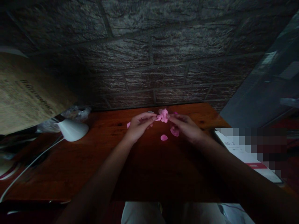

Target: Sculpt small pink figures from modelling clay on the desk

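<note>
A small pink artificial flower (163,115) with ruffled petals is held up between my two hands, above the far part of the wooden table (93,168). My left hand (141,124) pinches its left side between thumb and forefinger. On the other side my right hand (185,124) is closed in a pinch at the flower's right edge. A loose pink petal (164,137) lies on the wood below the flower. Another darker pink petal piece (174,131) sits beside my right fingers. Part of a pink piece (128,124) shows left of my left hand.
To the left stand a white cone-shaped lamp base (73,130) with a cable, crumpled clear plastic (79,113) and a large brown printed paper bag (25,93). A phone or tablet (254,161) with a lit screen lies at the right. A dark brick wall (154,62) closes off the back.
</note>
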